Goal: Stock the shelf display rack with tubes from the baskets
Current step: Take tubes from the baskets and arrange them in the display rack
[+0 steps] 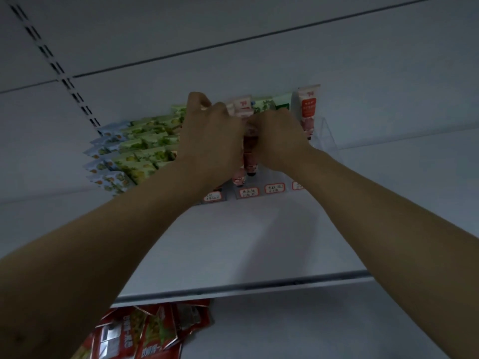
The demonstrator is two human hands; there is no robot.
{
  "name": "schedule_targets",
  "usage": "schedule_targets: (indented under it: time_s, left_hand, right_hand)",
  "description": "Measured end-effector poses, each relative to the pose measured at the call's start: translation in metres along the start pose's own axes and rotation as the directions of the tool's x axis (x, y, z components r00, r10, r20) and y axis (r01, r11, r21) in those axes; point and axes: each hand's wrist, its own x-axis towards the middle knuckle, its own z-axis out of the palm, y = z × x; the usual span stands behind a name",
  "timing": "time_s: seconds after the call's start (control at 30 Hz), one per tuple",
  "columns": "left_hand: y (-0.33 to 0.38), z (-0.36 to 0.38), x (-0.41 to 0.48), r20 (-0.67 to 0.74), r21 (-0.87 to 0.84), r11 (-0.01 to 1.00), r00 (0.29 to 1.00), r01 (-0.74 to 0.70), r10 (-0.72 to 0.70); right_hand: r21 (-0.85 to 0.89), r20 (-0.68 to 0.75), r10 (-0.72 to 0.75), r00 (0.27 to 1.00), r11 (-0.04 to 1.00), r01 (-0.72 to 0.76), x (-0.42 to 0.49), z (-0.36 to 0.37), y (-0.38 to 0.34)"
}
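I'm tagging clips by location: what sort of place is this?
Probably a shop aisle: a white shelf with a slotted upright, a clear rack of tubes with price labels in front, and red snack packets underneath.

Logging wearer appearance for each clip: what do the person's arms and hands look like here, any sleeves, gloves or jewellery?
Both forearms are bare to the frame edges; no sleeves show. The left hand and right hand wear no gloves, and no watch, bracelet or ring shows on the sides facing the camera. Dim light hides finer marks.
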Motion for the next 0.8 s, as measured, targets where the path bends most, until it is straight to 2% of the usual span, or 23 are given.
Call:
schedule_targets:
  time_s: [0.33,0.43,0.53,0.73,0.8]
  left_hand:
    - [-0.018,0.014,0.003,0.067,-0.044,0.999,0.997,-0.029,0.032]
    - [-0.014,0.013,0.006,0.037,-0.023,1.000,0.999,-0.010,0.011]
    - [-0.010,0.016,0.009,0.081,-0.036,0.999,0.997,-0.004,0.007]
    - [-0.006,0.014,0.003,0.076,0.004,0.996,0.994,0.084,-0.084]
    - [-0.007,0.017,0.001,0.097,-0.004,0.999,0.994,0.053,-0.052]
  right_hand:
    - [0.023,0.021,0.005,1.000,1.000,-0.006,-0.002,-0.005,-0.002]
    - [0.011,0.021,-0.002,1.000,1.000,0.001,0.000,-0.003,0.000]
    - [0.017,0.006,0.012,1.000,1.000,-0.012,0.000,-0.001,0.001]
    - [0.067,-0.018,0.046,0.999,0.997,-0.045,-0.005,-0.004,-0.005]
    - [0.073,-0.013,0.055,0.998,0.996,-0.054,-0.007,-0.006,-0.007]
